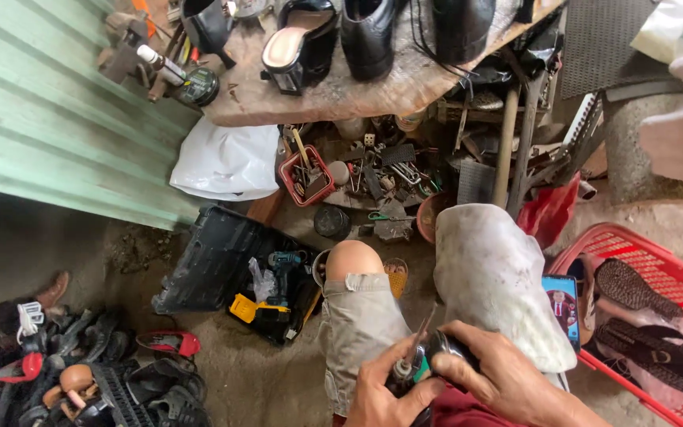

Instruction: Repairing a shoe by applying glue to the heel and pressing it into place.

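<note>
Both hands meet at six o'clock: the left hand (385,395) clenches a small bottle (401,373) upright while the right hand (499,378) steadies its dark cap (446,348), seemingly against spilling.

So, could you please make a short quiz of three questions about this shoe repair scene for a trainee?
1. True or false: the cordless drill lies in the open black case on the ground.
2. Which hand holds the small black bottle? A) left B) right C) neither
3. Fill in: the phone rests on the edge of the red ____.

Key
1. True.
2. B: the right hand grips the bottle, while the left hand is beside it at a thin pointed tool.
3. Basket, which also holds dark sandals.
</note>
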